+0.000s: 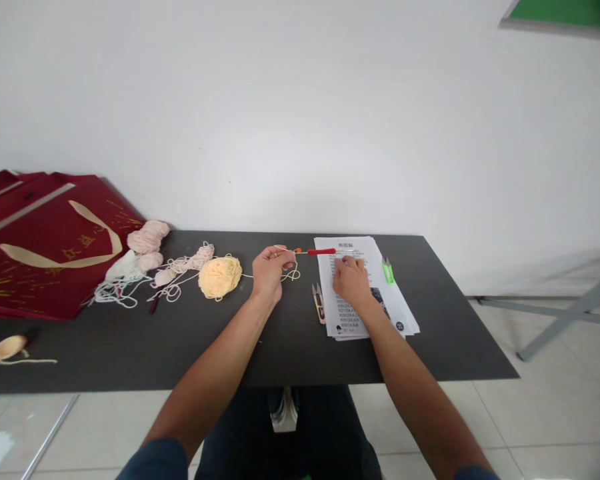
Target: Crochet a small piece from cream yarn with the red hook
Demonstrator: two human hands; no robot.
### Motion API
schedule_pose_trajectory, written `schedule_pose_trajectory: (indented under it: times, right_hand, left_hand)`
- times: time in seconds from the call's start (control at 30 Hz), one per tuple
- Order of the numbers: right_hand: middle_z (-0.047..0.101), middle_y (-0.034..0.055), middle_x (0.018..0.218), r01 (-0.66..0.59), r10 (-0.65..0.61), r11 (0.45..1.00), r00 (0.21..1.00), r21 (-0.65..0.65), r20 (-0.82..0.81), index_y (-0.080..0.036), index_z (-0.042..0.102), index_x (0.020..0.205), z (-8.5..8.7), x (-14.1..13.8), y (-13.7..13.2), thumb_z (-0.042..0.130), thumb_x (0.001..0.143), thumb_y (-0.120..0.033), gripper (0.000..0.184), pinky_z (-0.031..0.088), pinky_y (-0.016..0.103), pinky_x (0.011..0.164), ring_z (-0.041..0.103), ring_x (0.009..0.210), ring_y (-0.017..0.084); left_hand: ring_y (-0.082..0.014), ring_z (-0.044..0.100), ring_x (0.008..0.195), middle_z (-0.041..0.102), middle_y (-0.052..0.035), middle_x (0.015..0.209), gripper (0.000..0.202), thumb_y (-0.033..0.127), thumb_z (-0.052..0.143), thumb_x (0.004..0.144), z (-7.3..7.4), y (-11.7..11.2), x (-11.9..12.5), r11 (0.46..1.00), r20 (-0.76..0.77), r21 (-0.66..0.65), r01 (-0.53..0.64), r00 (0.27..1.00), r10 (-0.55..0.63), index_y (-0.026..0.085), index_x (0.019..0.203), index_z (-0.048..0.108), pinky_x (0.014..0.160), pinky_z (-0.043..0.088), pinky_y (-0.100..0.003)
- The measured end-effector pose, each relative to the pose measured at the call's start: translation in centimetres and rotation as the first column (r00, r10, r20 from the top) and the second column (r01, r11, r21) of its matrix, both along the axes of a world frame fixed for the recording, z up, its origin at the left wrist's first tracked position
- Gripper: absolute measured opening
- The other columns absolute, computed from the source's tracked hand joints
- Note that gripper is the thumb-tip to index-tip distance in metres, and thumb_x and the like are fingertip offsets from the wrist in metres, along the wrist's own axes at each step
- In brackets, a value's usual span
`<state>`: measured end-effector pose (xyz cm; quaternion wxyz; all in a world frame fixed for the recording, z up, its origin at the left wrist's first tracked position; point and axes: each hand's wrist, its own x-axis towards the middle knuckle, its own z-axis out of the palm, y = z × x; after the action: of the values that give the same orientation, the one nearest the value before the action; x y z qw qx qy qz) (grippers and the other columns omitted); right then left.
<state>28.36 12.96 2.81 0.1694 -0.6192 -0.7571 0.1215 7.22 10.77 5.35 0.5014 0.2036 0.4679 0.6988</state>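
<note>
My left hand (271,267) is closed in a pinch on a small piece of pale yellow yarn work, mostly hidden by the fingers. A crochet hook (321,252) with a red handle sticks out to its right, its metal shaft running toward the fingertips. Close to these fingertips shows a tiny orange piece (297,251), perhaps a stitch marker. From the hand, yarn leads left to a pale yellow ball (220,277). On a stack of printed sheets (350,319) lies my right hand (351,280), fingers stretched over the text and holding nothing.
Thread snips (319,303) lie left of the sheets, and green-handled snips (388,271) at their right edge. Pink yarn (149,237) and white yarn (121,273) sit beside dark red bags (45,247). A small cream yarn piece (10,348) is at the dark table's (145,360) left.
</note>
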Motion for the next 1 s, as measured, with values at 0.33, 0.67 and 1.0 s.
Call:
schedule_pose_trajectory:
  times: [0.33, 0.67, 1.0]
  right_hand:
    - [0.07, -0.0013, 0.079, -0.335, 0.119, 0.942, 0.362, -0.01, -0.925, -0.021, 0.072, 0.111, 7.4, -5.3, -0.8, 0.074, 0.089, -0.05, 0.037, 0.05, 0.028, 0.066, 0.061, 0.068, 0.012]
    - [0.059, -0.0061, 0.075, -0.198, 0.206, 0.957, -0.062, 0.214, -0.977, -0.025, 0.066, 0.098, 14.2, -10.2, -0.1, 0.078, 0.089, -0.04, 0.021, 0.046, 0.024, 0.059, 0.054, 0.063, 0.008]
    - [0.069, -0.0002, 0.083, -0.238, 0.3, 0.917, -0.122, 0.321, -0.946, -0.026, 0.073, 0.096, 15.8, -10.8, -2.0, 0.07, 0.094, -0.045, 0.02, 0.052, 0.027, 0.057, 0.063, 0.068, 0.012]
  left_hand:
    - [-0.0104, 0.057, 0.053, 0.066, -0.0001, 0.06, 0.026, 0.013, 0.083, 0.059, 5.5, -0.5, -0.1, 0.995, -0.091, 0.062, 0.081, 0.993, -0.075, 0.013, 0.082, 0.071, 0.052, 0.038, -0.024]
    - [-0.0111, 0.064, 0.072, 0.069, 0.001, 0.08, 0.035, 0.008, 0.083, 0.066, 12.6, -0.9, 0.1, 0.92, -0.189, 0.392, -0.002, 0.978, 0.083, 0.019, 0.097, 0.07, 0.068, 0.049, -0.024]
    - [-0.0117, 0.065, 0.075, 0.071, 0.0005, 0.083, 0.027, 0.009, 0.083, 0.073, 14.4, -2.4, 0.0, 0.838, -0.225, 0.53, -0.134, 0.93, 0.291, 0.022, 0.094, 0.07, 0.077, 0.051, -0.026]
